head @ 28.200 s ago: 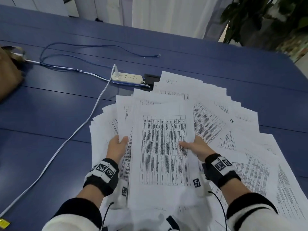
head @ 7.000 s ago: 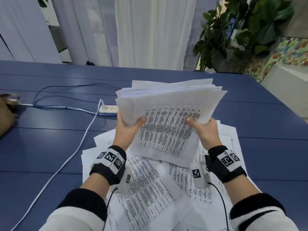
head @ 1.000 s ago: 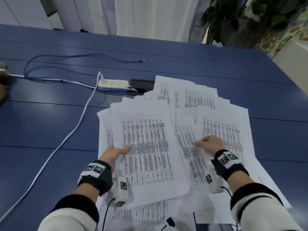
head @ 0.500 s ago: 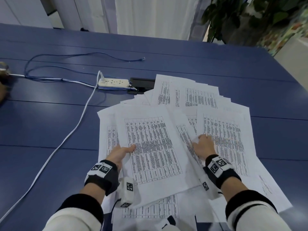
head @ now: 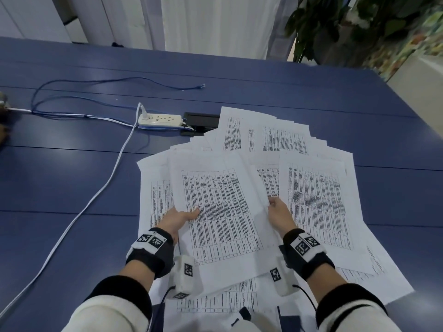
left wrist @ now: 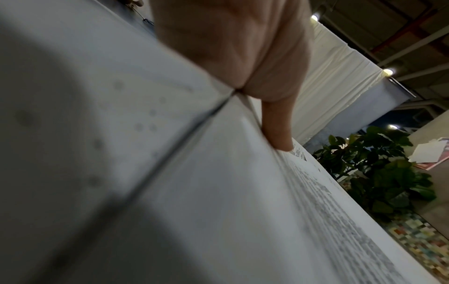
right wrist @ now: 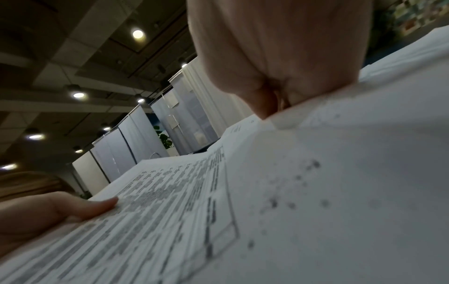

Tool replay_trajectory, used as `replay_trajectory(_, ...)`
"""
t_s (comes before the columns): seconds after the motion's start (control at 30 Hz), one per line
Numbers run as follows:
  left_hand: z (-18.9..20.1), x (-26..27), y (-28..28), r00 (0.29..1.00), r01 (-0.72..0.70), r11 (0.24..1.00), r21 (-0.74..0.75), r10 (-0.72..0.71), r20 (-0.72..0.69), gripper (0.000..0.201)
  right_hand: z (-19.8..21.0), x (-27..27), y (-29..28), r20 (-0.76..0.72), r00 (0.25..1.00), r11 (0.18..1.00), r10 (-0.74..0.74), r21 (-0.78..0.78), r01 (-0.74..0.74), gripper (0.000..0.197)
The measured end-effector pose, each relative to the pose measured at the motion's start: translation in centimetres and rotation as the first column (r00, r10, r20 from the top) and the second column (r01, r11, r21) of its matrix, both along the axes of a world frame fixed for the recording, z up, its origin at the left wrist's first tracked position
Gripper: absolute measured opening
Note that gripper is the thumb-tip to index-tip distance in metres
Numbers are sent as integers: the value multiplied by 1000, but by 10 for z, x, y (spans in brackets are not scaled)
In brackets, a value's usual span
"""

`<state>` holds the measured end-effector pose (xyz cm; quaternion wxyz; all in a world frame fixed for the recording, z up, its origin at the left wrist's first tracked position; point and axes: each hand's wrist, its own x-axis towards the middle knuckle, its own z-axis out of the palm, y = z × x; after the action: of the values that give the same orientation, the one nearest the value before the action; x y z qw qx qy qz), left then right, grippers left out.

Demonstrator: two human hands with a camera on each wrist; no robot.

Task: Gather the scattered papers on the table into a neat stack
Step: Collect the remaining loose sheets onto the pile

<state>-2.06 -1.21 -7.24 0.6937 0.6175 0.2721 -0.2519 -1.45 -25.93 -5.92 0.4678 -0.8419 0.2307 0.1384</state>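
Note:
Printed white papers [head: 316, 200] lie fanned out over the blue table [head: 60, 178]. A top bundle of sheets [head: 220, 212] with a printed table sits in front of me, its near part raised a little off the others. My left hand [head: 184, 218] grips its left edge, thumb on top and fingers hidden beneath. My right hand [head: 273, 206] pinches its right edge. In the left wrist view the thumb [left wrist: 277, 132] presses on the paper [left wrist: 218, 192]. In the right wrist view my right hand [right wrist: 269, 103] pinches the sheet [right wrist: 316, 192], with my left hand's thumb [right wrist: 92, 208] across it.
A white power strip [head: 159, 119] with a white cable [head: 100, 190] and a blue cable [head: 115, 80] lies to the left behind the papers. A black cable box [head: 201, 119] sits beside it. A potted plant [head: 335, 27] stands beyond the table's far right corner.
My right hand has moved left off the right-hand sheets to the right edge of the central bundle and taken hold of it. My left hand keeps hold of the left edge.

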Motion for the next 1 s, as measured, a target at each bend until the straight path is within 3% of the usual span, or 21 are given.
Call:
replay_trajectory(0.07,8,-3,1,999,-35,999,6,35,-9,107,-2,-4,-2,26,1000,996,-11,86,9,39)
replay_trajectory(0.17,2,-1,12,997,2,999,-39,1,73,131,-4,-8,-16,13,1000,938,-8,347,3,71)
replay_trajectory(0.23,-7,4,23,993,35,995,-97,-23,118,136,0,-7,-20,3,999,914,33,404,-31,80)
replay_trajectory(0.27,-5,5,28,992,37,992,-122,-21,127,129,1,-6,-20,1,999,909,48,415,-44,86)
replay_trajectory(0.37,26,1,27,988,52,993,-110,-35,151,82,3,-1,-8,-40,994,889,105,451,-76,104)
replay_trajectory(0.4,26,2,28,988,44,997,-65,-34,149,80,3,-2,-3,-41,990,890,137,444,-105,98)
replay_trajectory(0.5,20,4,28,996,40,988,147,-51,69,94,-3,-3,9,-23,988,908,155,398,-133,43)
replay_trajectory(0.53,18,2,29,996,35,985,170,-49,75,94,-4,-4,12,-18,990,911,140,394,-121,37)
replay_trajectory(0.63,19,-4,33,996,9,997,81,-16,88,83,-6,-5,11,6,993,908,119,404,-111,38)
replay_trajectory(0.73,22,-6,40,982,10,999,33,-16,187,116,3,-6,6,24,997,882,72,465,-75,55)
replay_trajectory(0.77,27,-6,42,983,-2,1000,12,0,184,116,7,-5,3,42,998,865,56,497,-69,58)
replay_trajectory(0.83,36,-1,45,978,-77,997,-24,80,191,101,21,-5,-2,88,992,827,85,549,-120,50)
replay_trajectory(0.93,61,9,45,952,-33,999,-22,38,305,103,46,-1,-6,179,980,793,87,583,-177,46)
replay_trajectory(1.0,76,19,45,923,-23,1000,0,21,383,74,65,7,-7,275,960,777,47,594,-209,46)
